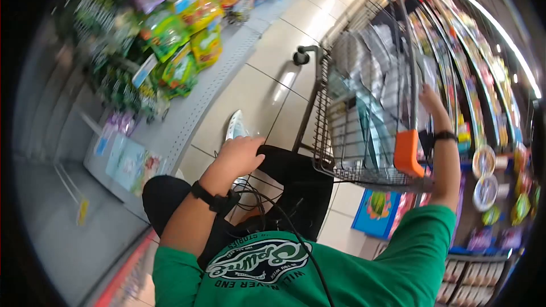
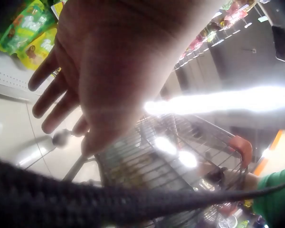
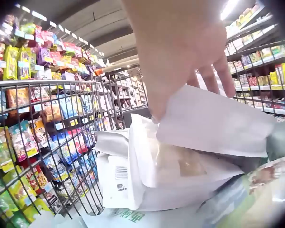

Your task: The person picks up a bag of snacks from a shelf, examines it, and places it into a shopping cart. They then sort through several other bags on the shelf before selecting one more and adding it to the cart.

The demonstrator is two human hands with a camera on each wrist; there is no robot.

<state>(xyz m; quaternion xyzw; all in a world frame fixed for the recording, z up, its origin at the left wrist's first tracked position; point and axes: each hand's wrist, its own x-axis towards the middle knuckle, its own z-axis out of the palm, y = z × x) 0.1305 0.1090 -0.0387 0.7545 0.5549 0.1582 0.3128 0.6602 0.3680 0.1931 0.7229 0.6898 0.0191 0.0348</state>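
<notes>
My right hand reaches into the wire shopping cart. In the right wrist view this hand pinches a plain white pouch near its upper edge, the thumb on the near side and the fingers partly behind it. Below lie more white pouches, one with a barcode, on a pale bag with green print. My left hand hovers over my lap, away from the cart. The left wrist view shows that hand with its fingers extended and nothing in them.
Bagged snacks hang over a grey shelf on the left. More stocked shelves line the right side beyond the cart's orange corner. A black cable runs across my shirt. Tiled floor lies between shelf and cart.
</notes>
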